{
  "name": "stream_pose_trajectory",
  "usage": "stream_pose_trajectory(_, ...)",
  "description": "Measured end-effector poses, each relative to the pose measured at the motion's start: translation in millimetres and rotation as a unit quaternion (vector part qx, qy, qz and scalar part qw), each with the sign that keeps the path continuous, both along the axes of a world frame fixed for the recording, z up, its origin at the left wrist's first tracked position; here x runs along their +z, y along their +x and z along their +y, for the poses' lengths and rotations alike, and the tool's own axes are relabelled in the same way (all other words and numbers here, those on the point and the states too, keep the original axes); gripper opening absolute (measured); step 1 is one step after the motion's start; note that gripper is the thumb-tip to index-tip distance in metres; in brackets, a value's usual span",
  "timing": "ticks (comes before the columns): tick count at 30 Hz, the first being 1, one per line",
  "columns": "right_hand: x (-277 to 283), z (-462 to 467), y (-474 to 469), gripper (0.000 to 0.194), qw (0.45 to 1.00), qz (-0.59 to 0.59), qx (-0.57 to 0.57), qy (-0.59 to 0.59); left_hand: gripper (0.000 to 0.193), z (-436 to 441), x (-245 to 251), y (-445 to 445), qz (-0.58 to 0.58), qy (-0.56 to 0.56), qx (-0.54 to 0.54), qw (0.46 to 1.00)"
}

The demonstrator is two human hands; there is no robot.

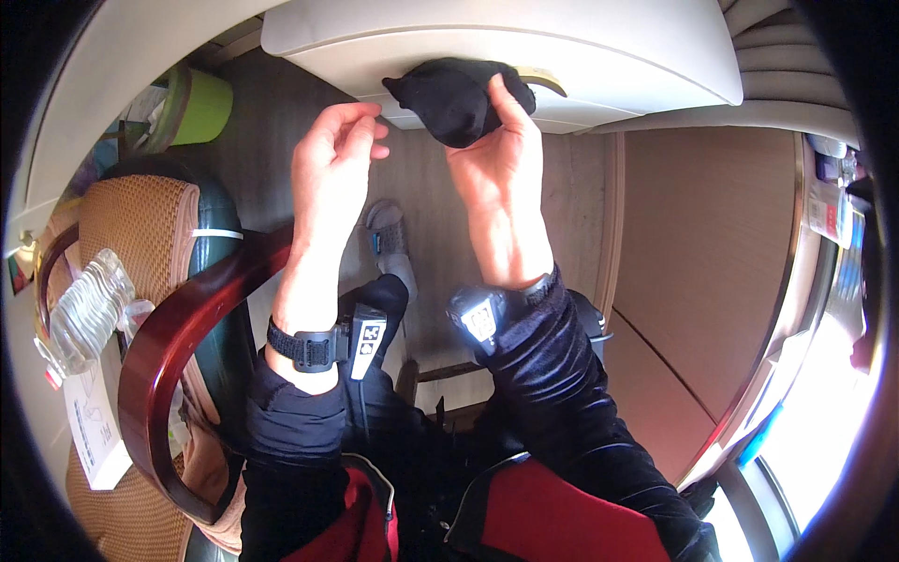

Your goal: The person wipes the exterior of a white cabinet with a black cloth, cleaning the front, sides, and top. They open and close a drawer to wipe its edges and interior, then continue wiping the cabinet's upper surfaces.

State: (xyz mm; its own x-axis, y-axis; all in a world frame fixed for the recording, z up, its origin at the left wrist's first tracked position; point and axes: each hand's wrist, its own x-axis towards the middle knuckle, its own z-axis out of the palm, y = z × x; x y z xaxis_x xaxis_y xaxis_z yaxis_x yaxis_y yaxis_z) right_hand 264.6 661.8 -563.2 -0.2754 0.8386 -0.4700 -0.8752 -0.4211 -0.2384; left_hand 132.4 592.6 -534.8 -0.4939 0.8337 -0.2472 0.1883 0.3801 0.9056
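My right hand (502,151) grips a bundle of black cloth (453,98), its thumb pressed on top. The cloth's exact kind cannot be told. It lies in front of a white drawer front (604,77) and partly hides a curved handle (549,84). To the left of the cloth, my left hand (340,140) is in the air with its fingers bent and nothing visible in them. A small gap parts it from the cloth.
A chair with a dark red wooden armrest (161,351) and a woven cover (133,211) stands at the left, with a clear plastic bottle (91,309) and a white box (98,435). Behind it is a green bin (204,107). A wooden panel (702,246) stands at the right.
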Motion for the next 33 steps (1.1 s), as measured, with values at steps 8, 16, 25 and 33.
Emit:
stream_pose_trajectory(8,-38,10,16,0.030,0.998,-0.060,0.025,-0.007,0.018,3,2,11,-0.017,0.023,0.000,1.000)
stream_pose_trajectory(16,-20,16,39,0.015,0.998,-0.034,0.007,0.048,0.018,17,-4,27,-0.011,0.025,-0.021,0.999)
stream_pose_trajectory(25,-28,70,160,0.013,0.977,-0.160,-0.138,0.013,0.019,23,-5,39,-0.004,0.011,-0.039,0.999)
stream_pose_trajectory(33,-1,83,185,0.017,0.929,-0.248,-0.240,0.130,0.019,26,-5,40,-0.007,-0.005,-0.035,0.999)
